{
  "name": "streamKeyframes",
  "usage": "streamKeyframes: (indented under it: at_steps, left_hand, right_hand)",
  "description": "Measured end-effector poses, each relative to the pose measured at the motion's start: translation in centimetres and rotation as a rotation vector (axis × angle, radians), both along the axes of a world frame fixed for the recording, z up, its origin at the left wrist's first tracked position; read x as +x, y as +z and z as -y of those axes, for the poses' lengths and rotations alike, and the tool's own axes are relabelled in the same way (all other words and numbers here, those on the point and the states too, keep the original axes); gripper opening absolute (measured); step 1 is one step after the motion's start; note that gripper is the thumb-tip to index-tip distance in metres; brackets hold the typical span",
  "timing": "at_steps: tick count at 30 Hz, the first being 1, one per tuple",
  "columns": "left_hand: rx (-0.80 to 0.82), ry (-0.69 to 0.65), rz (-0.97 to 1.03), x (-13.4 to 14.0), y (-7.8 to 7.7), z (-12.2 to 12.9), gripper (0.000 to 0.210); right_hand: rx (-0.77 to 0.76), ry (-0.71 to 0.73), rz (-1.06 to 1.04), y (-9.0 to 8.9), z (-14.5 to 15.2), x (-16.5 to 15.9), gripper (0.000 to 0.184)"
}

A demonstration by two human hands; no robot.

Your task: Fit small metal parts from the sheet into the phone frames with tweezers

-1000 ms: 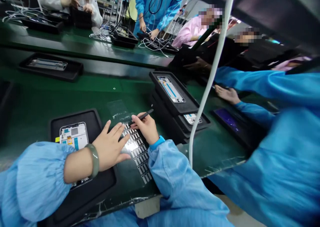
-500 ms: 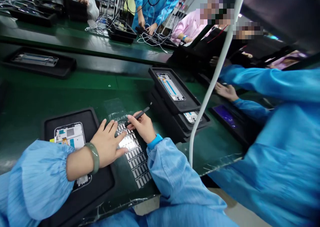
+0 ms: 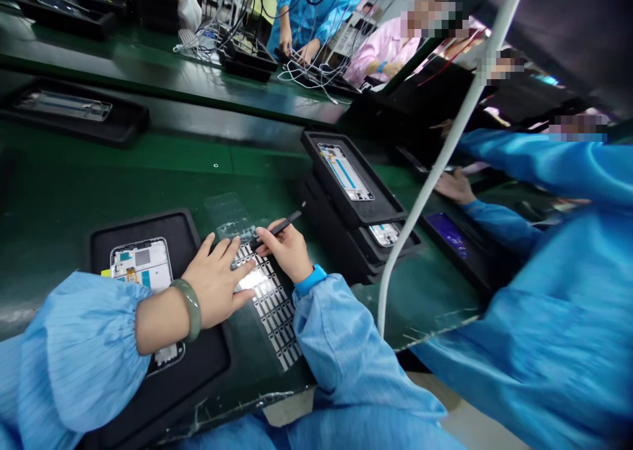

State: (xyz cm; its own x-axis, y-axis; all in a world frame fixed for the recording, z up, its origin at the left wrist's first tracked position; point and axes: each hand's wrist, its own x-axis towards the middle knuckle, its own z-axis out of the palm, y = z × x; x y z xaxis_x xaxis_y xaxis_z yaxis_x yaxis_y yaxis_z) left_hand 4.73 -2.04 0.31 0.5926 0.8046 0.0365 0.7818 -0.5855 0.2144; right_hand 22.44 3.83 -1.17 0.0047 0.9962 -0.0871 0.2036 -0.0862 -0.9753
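My left hand (image 3: 217, 282) lies flat with fingers spread on a sheet of small dark-and-white adhesive pieces (image 3: 277, 318), near its far end. My right hand (image 3: 285, 249) grips slim black tweezers (image 3: 284, 224) at the sheet's far edge; their working tips are hidden by the fingers. Beyond the sheet lies a clear plastic film (image 3: 228, 209). Beneath my left forearm, a silver phone frame (image 3: 153, 255) with yellow and blue parts sits in a black foam tray (image 3: 185, 229), partly covered by my sleeve.
Stacked black trays (image 3: 336, 239) with phone frames stand to the right, behind a slanting white cable (image 3: 440, 166). Another tray (image 3: 131, 123) lies far left. A co-worker in a blue sleeve (image 3: 554, 166) is at the right. Across the bench are more people, trays and tangled cables (image 3: 316, 74).
The view has shifted slightly, so the bench things sit a little differently in frame. Both hands keep nearly the same pose on the sheet. The co-worker's arm at the right has moved slightly.
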Motion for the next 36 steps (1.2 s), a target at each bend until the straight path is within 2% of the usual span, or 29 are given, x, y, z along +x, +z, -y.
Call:
streamKeyframes:
  at_steps: [3, 11, 16, 23, 30, 36]
  left_hand:
    - [-0.008, -0.002, -0.005, 0.0, 0.1, 0.0, 0.051]
    - [-0.031, 0.081, -0.051, 0.7, 1.3, -1.1, 0.058]
    - [-0.04, 0.138, -0.092, 2.2, 0.9, -2.5, 0.065]
    - [-0.07, 0.193, -0.047, 3.2, 0.1, -2.9, 0.051]
    - [-0.088, 0.227, 0.091, 2.6, 0.1, -3.0, 0.036]
    - [-0.139, 0.243, 0.194, 2.1, 0.4, -3.4, 0.029]
  right_hand:
    - [-0.028, 0.046, -0.037, -0.1, -0.2, 0.1, 0.046]
    - [-0.04, -0.013, -0.077, -0.2, -0.3, 0.2, 0.046]
    - [-0.004, -0.013, -0.088, -0.3, -0.3, 0.3, 0.045]
    - [0.001, -0.071, -0.174, 0.3, 0.4, 0.1, 0.045]
    - [0.092, -0.157, -0.267, 1.4, 1.0, 0.2, 0.042]
    - [0.125, -0.205, -0.307, 1.6, 1.0, 0.3, 0.042]
